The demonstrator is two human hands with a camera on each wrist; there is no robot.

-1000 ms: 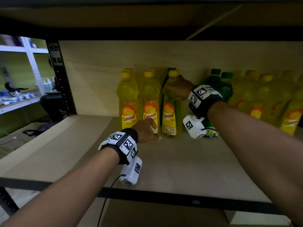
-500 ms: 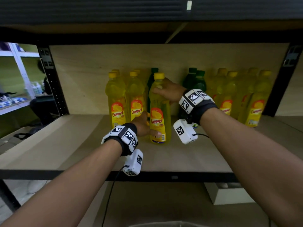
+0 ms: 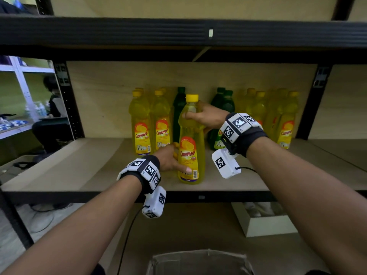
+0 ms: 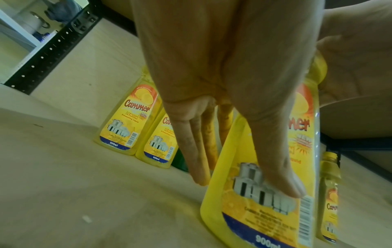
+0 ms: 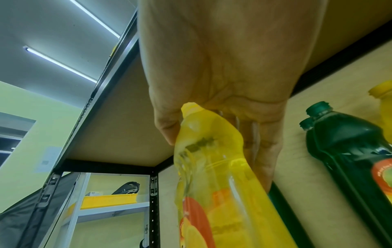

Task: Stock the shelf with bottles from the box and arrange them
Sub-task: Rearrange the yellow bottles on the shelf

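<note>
An upright yellow Cammer bottle [image 3: 191,147] with a yellow cap is near the front edge of the wooden shelf board [image 3: 83,165]. My right hand [image 3: 198,118] grips its neck just under the cap, seen close in the right wrist view on the bottle [image 5: 212,167]. My left hand [image 3: 174,161] holds its lower body, thumb [image 4: 280,167] across the label and fingers [image 4: 197,151] behind it. Two more yellow bottles [image 3: 141,126] stand behind on the left, with a dark green one [image 3: 178,114] beside them.
Green bottles [image 3: 223,114] and several yellow ones [image 3: 284,120] stand at the back right. A black upright [image 3: 68,100] bounds the shelf's left side, and a dark beam [image 3: 178,32] runs overhead. A cardboard box [image 3: 198,262] sits below me, and a white box [image 3: 264,223] lies on the lower board.
The yellow bottle has come forward out of the row toward the shelf's front edge, both hands still on it. My view has drawn back and tilted down.
</note>
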